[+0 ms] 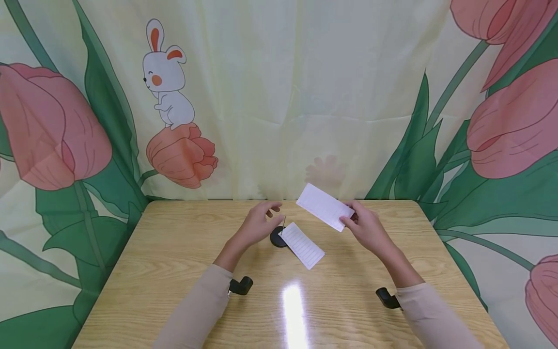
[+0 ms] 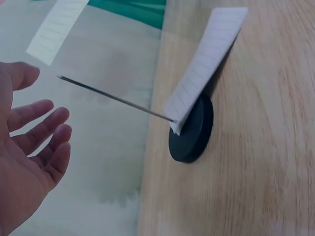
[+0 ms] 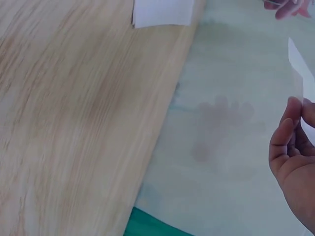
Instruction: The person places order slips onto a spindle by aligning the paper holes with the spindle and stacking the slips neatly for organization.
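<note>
A bill spike stands on the table with a black round base (image 1: pixel 277 238) and a thin upright metal needle (image 2: pixel 115 100). Low on the needle, lined paper slips (image 2: pixel 209 59) are pierced near one end and stick out to the right over the table; how many cannot be told. Beside the needle's tip is my left hand (image 1: pixel 257 224), fingers loosely bent and apart, holding nothing. My right hand (image 1: pixel 368 228) pinches another paper slip (image 1: pixel 324 206) by its right end, between thumb and fingers. That slip is held in the air, above and right of the spike.
The wooden table (image 1: pixel 174 271) ends at a far edge just beyond both hands. Behind it hangs a curtain (image 1: pixel 261 97) printed with tulips and a rabbit. A black wrist camera (image 1: pixel 241 286) sits at the left sleeve and another camera (image 1: pixel 387 297) at the right.
</note>
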`<act>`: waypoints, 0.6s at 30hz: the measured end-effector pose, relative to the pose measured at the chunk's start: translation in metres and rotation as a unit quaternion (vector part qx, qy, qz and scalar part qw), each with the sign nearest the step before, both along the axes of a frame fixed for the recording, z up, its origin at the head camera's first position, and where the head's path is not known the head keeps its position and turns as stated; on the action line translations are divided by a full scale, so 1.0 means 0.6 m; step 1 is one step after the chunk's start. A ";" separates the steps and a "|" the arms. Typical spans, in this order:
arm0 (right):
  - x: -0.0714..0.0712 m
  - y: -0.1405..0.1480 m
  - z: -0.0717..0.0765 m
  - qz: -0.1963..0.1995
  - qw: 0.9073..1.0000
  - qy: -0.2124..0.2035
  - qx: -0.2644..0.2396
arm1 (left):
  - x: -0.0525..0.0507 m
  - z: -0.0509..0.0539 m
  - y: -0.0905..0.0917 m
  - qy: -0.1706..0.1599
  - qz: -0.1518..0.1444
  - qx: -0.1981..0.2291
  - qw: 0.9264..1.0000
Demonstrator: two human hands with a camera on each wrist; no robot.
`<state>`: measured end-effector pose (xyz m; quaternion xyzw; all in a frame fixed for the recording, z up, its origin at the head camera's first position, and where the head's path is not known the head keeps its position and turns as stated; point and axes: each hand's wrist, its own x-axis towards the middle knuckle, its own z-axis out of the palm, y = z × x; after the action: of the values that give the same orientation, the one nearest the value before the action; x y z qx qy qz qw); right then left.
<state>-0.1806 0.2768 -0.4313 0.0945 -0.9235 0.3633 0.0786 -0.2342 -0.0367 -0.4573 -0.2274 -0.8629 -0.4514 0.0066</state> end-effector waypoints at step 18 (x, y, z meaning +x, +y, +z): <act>0.009 -0.044 -0.009 0.026 0.999 -0.021 -0.042 | 0.008 0.028 0.020 -0.006 0.027 0.088 0.996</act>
<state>-0.1752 0.2502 -0.4364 0.1074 -0.9060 0.4059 0.0542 -0.2292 -0.0247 -0.4403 -0.1996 -0.8255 -0.5269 0.0339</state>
